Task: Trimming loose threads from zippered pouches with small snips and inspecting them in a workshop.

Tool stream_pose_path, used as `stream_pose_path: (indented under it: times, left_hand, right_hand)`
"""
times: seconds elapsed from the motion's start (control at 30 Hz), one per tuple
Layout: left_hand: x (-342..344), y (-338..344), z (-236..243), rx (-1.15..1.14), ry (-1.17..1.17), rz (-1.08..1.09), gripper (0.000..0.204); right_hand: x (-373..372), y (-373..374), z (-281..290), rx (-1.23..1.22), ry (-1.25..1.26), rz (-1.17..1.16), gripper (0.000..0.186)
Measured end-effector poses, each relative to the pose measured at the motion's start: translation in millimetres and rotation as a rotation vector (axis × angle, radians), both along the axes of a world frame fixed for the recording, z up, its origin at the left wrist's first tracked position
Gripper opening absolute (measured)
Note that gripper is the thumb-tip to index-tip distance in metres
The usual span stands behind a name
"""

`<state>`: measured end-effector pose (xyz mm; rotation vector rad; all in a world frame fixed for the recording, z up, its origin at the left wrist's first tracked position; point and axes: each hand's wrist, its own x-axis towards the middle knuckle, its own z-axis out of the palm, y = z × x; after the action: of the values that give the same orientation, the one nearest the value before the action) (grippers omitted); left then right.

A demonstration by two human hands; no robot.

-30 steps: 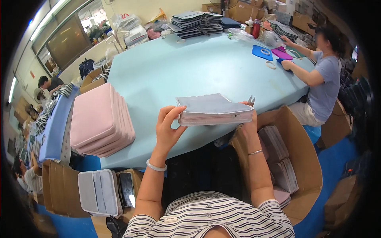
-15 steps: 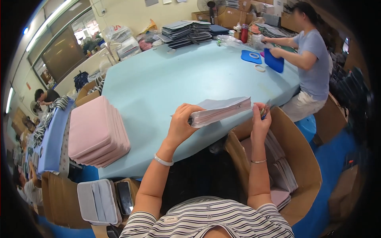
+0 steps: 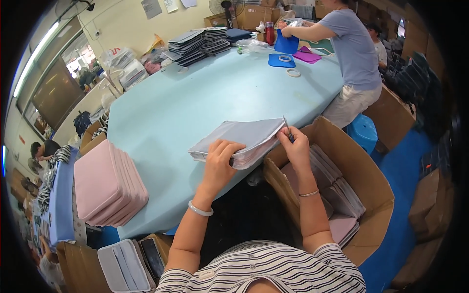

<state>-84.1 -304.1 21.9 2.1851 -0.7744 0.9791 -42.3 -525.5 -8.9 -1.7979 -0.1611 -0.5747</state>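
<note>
My left hand (image 3: 219, 158) is closed on the near edge of a zip case (image 3: 239, 134), a flat fabric sleeve with a pale grey top and pinkish side. It is held tilted just over the table's near edge. At its right corner is my right hand (image 3: 294, 144), closed around small thread snips (image 3: 289, 133); their narrow dark blades point up beside that corner. Thumb and fingertips of this hand meet the case edge. Part of the snips is hidden in my palm. Left of my hands, a stack of pink cases (image 3: 105, 183) sits on the light blue table (image 3: 195, 97).
An open cardboard box (image 3: 371, 205) with several cases stands right of my lap. At lower left are a grey case (image 3: 122, 266) and a phone (image 3: 152, 256). Across the table, a person (image 3: 359, 53) handles a blue piece (image 3: 287, 43); dark folded cases (image 3: 198, 46) are piled at the back.
My view has shifted right. The case has turned so that its grey top shows more. My right hand has come to its corner, with the snips now pointing up there.
</note>
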Motion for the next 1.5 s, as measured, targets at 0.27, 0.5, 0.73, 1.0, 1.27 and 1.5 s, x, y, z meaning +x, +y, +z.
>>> stream_pose_path:
  times: [0.27, 0.5, 0.73, 1.0, 1.27, 1.5]
  left_hand:
    - [9.0, -4.3, -25.6, 0.085, 0.030, 0.077, 0.031]
    - [12.7, -7.8, -37.7, 0.122, 0.076, 0.092, 0.026]
    - [11.2, -11.0, -41.0, 0.111, 0.070, 0.089, 0.028]
    - [8.8, -9.5, -51.6, 0.089, 0.055, 0.075, 0.029]
    - [11.1, -10.3, -52.9, 0.052, 0.067, 0.099, 0.031]
    - [7.4, -1.8, -56.5, 0.044, 0.095, 0.092, 0.032]
  right_hand:
    - [-62.6, 54.9, 2.6, 0.159, 0.132, 0.470, 0.016]
    - [-60.2, 53.4, 3.9, 0.392, 0.025, 0.338, 0.009]
    - [-30.4, 25.4, -38.0, 0.163, 0.117, 0.122, 0.014]
    - [-32.8, 34.1, -40.8, 0.264, 0.195, 0.198, 0.015]
    - [-48.3, 49.6, -33.1, 0.285, 0.162, 0.290, 0.011]
    - [-67.0, 60.6, -26.6, 0.185, 0.123, 0.297, 0.009]
